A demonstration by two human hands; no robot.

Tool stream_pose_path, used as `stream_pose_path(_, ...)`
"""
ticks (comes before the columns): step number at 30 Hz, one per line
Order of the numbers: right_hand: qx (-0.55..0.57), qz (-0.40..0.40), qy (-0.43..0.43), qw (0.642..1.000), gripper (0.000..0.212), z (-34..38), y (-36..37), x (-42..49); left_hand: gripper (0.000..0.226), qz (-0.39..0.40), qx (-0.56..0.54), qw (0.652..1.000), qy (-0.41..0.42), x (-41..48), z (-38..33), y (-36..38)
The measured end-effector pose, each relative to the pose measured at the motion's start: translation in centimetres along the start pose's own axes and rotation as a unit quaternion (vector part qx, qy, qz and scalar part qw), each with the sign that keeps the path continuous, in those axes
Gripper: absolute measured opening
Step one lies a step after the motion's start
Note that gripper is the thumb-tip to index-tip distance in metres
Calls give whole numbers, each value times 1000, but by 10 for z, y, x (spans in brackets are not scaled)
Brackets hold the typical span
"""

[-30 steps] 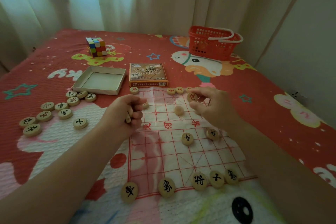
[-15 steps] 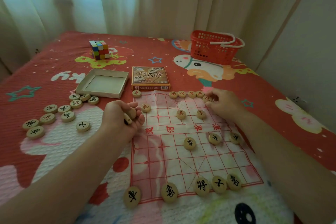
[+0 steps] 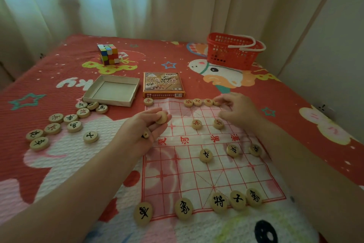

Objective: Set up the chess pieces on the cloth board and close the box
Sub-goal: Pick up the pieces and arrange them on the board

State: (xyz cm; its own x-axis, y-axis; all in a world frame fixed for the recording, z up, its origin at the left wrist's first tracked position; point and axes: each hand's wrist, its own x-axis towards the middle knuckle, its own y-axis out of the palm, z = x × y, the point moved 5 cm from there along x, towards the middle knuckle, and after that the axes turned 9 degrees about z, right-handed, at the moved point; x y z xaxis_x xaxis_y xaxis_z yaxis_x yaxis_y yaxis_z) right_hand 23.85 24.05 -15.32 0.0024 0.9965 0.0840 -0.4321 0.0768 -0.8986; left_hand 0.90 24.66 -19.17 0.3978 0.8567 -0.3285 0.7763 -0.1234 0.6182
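Note:
The cloth board with a red grid lies on the bed. Round wooden chess pieces stand on it: a near row with black characters, and a far row with red ones. My left hand hovers over the board's left edge, shut on a few pieces, one pinched at the fingertips. My right hand rests at the far right of the board, its fingertips on a piece at the end of the far row. The open box tray and its printed lid lie beyond the board.
Several loose pieces lie on the red bedspread left of the board. A colourful puzzle cube stands farther back. A red plastic basket sits at the back right. Curtains hang behind the bed, and a wall runs along the right.
My right hand stays at the far row with a piece against its end. My left hand has turned and pushed one piece out to its fingertips.

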Motion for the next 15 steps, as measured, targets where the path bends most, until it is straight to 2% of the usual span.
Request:
stream_pose_path(3,42,25,-105,993,38,42,6,-9,19,10,2,1000,-4,-1,1,2)
stream_pose_path(8,30,37,-265,963,37,95,24,-19,22,46,-8,999,-15,-3,4,8)
stream_pose_path(12,55,11,-294,954,23,101,31,-17,19,57,4,998,-25,-5,7,10)
stream_pose_path(15,94,1,-289,953,14,101,30,-17,18,57,51,996,-35,-6,8,10)
